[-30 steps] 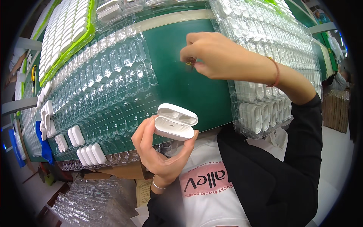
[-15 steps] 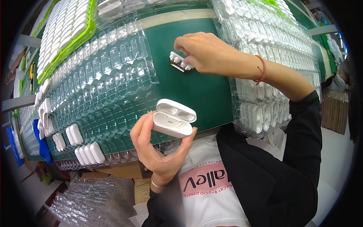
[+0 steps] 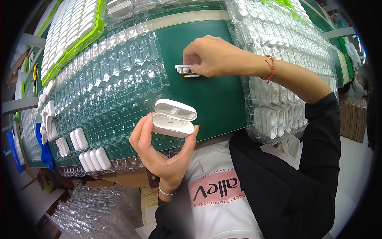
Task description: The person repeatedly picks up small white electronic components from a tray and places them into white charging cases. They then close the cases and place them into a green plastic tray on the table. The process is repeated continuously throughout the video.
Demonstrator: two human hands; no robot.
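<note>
White case [image 3: 174, 122], lid up, gripped in your left hand [image 3: 164, 162]: thumb at one end, fingers at the other, near the front edge of the counter [image 3: 217, 105]. Your right hand [image 3: 210, 57] is pinched narrow on a small white insert [image 3: 183, 68], farther back, between clear trays [image 3: 115, 79]. Can't tell whether the insert touches down.

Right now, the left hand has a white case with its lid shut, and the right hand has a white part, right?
No, the head view shows the lid open. The left hand does hold the white case, and the right hand the white part.
</note>
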